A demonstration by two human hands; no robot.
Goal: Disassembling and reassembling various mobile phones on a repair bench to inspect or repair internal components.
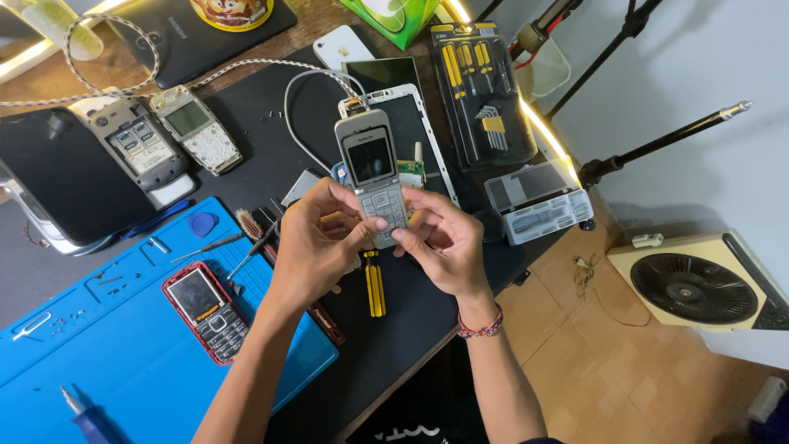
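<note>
A person's two bare hands hold a small grey candy-bar mobile phone (375, 175) upright above a dark mat on a cluttered bench (394, 353). The left hand (316, 242) wraps the phone's lower left edge, its grip closed on the casing with the thumb pressing near the keypad. The right hand (444, 238), with a red braided band at the wrist, clamps the lower right edge, fingertips pinching the bottom corner. The phone's dark screen faces the viewer and its keypad sits between the two thumbs. A white cable (300, 99) curls behind the top of the phone; whether it is plugged in cannot be told. Directly below the hands lies a yellow-handled screwdriver (374, 284). To the left, on a blue repair mat (107, 345), rests a red and black phone (205, 311). Further back lie an opened phone (200, 129) with bare keypad board and a case of yellow screwdrivers (481, 90). Handling the phone well here likely calls for even pressure from both thumbs along the bottom seam, keeping the body steady and avoiding force on the screen.
</note>
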